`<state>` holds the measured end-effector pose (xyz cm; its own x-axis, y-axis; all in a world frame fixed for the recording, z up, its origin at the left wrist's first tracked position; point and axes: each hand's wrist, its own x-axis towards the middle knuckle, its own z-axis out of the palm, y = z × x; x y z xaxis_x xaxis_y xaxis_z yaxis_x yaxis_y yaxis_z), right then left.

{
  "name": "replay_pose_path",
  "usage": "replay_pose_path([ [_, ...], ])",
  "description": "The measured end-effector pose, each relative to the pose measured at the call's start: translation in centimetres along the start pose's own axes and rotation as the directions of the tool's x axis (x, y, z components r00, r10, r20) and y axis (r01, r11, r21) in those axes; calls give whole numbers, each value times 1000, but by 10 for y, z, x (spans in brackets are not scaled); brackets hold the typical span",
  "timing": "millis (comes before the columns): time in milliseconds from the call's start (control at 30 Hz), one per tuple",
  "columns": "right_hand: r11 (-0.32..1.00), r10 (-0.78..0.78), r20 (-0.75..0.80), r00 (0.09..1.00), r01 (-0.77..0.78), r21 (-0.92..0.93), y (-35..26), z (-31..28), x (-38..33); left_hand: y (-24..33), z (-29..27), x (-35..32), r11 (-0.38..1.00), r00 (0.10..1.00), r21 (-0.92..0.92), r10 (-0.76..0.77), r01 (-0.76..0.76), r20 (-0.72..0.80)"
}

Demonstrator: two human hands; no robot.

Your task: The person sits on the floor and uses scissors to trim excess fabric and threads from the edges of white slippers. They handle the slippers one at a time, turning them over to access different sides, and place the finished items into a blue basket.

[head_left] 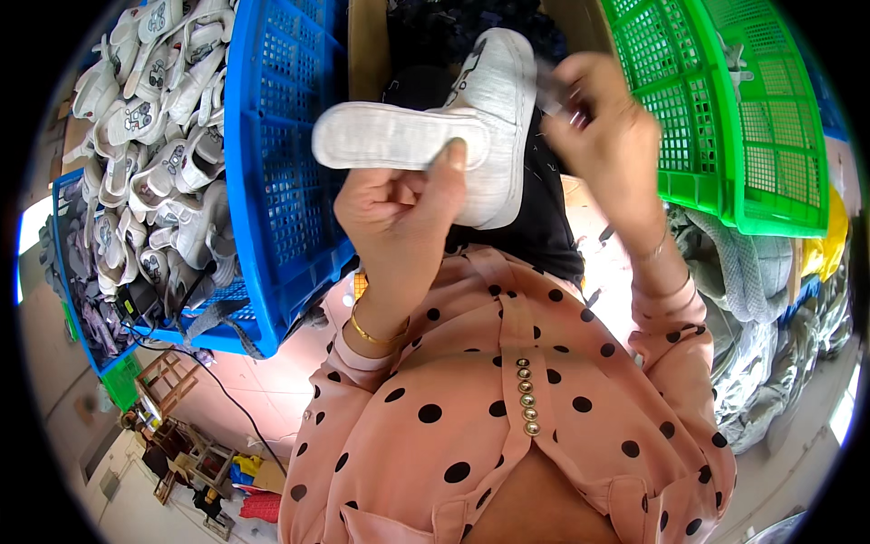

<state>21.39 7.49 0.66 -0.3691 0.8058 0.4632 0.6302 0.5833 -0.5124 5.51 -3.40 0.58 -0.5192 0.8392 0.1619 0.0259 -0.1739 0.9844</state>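
Note:
My left hand (403, 204) pinches a whitish fabric shoe upper (498, 127), its thumb pressed on the upper's broad strap. The strap (381, 134) sticks out to the left with a rounded end. Stitching runs along the upper's edges, and a dark printed pattern shows on its far left side. Just right of the upper, my right hand (609, 136) is closed around a small shiny metal tool (577, 111). Motion blur hides the tool's exact kind, and its tip lies close to the upper's right edge.
On the left, many similar white shoe uppers (149, 118) are heaped beside a blue plastic crate (285, 163). Green plastic crates (671, 100) stand at the right, above grey fabric pieces (748, 299). Straight ahead, a cardboard box (367, 45) holds dark scraps. A black cable (231, 394) crosses the floor.

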Motion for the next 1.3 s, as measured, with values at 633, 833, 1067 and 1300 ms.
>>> replay_pose_path([
  [633,513,261,457,850,-523,681,21,-21,-8,-9,-15,8,563,645,346,511,-750,568],
  [833,391,282,556,782,-622,678,23,-28,-14,-17,-13,5,511,580,326,485,-796,654],
  [1067,615,170,361,917,-385,688,15,-30,-20,-6,-27,12,675,790,411,520,-613,325],
  [1300,614,78,406,910,-365,700,20,-29,-26,6,-25,42,713,793,390,393,-582,465],
])
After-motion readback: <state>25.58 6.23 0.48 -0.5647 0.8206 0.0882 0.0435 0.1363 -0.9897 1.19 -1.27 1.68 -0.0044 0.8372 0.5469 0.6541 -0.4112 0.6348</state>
